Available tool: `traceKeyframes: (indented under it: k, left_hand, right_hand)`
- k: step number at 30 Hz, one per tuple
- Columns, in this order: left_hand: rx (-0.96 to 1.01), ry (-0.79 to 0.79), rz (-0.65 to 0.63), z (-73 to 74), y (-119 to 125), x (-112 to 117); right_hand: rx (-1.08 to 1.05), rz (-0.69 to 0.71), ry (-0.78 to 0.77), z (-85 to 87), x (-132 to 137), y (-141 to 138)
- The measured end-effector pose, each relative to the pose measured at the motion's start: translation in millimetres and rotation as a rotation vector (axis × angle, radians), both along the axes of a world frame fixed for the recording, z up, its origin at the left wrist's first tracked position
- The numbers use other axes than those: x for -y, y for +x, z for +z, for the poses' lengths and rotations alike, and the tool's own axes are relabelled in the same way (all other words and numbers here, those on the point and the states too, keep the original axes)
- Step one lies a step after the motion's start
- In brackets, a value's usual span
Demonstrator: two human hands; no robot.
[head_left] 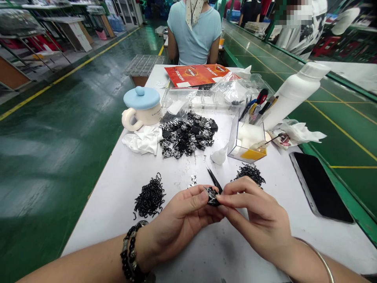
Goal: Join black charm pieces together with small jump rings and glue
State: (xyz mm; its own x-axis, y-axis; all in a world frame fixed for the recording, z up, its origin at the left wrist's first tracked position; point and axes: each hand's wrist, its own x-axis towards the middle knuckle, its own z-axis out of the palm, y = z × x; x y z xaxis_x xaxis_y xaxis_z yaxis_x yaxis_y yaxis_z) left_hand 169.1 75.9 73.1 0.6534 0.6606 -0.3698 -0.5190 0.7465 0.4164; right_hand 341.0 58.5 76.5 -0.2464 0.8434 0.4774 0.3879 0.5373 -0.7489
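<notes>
A small black piece with a silver pattern (212,196) is between my two hands above the white table. My left hand (188,206) is closed on it, thumb on top and fingers beneath. The thumb and fingertips of my right hand (257,212) pinch its right edge. Just beyond them, black tweezers (214,179) point away from me; whether they lie on the table or touch my right hand, I cannot tell. Black curved bits form a pile (149,196) to the left and another pile (249,173) to the right. Tiny silver bits (193,181) lie between these piles.
Similar black-and-silver pieces form a heap (190,135), with a lidded mug (143,108) and crumpled tissue (144,139) left of it. On the right are a clear tool box (247,143), a white bottle (297,94) and a phone (321,186). A person (194,33) sits ahead.
</notes>
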Motion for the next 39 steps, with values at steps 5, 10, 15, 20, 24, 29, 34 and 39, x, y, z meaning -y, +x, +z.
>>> traceKeyframes:
  k: [5, 10, 15, 20, 24, 29, 34, 39]
  left_hand:
    - [-0.012, -0.001, -0.005, 1.4, 0.0, 0.1]
    - [0.020, 0.026, -0.021, 4.3, -0.8, -1.8]
    - [0.005, 0.055, -0.058, 3.8, -2.0, -1.1]
    - [-0.055, 0.157, -0.130, 6.6, -4.1, -2.2]
    - [-0.562, 0.668, -0.089, 13.9, -16.5, -7.1]
    - [-0.997, 1.703, 0.072, 21.4, -31.1, -14.8]
    - [-1.000, 1.901, 0.039, 23.3, -27.3, -16.7]
    - [-0.995, 1.899, -0.013, 23.7, -25.6, -17.0]
  right_hand:
    - [-0.119, 0.035, -0.127, -4.1, 0.7, 1.3]
    - [-0.145, -0.038, -0.208, -4.3, -0.5, 7.0]
    - [-0.053, 0.027, -0.320, -0.8, -4.3, 10.5]
    - [-0.118, 0.094, -0.383, 2.0, -5.9, 12.1]
    - [-0.184, 0.083, -0.453, 3.6, -6.4, 15.5]
    - [-0.165, 0.117, -0.540, 3.9, -7.2, 16.9]
    - [-0.186, 0.181, -0.630, 2.2, -9.1, 15.2]
    - [-0.201, 0.216, -0.692, 0.5, -11.3, 15.5]
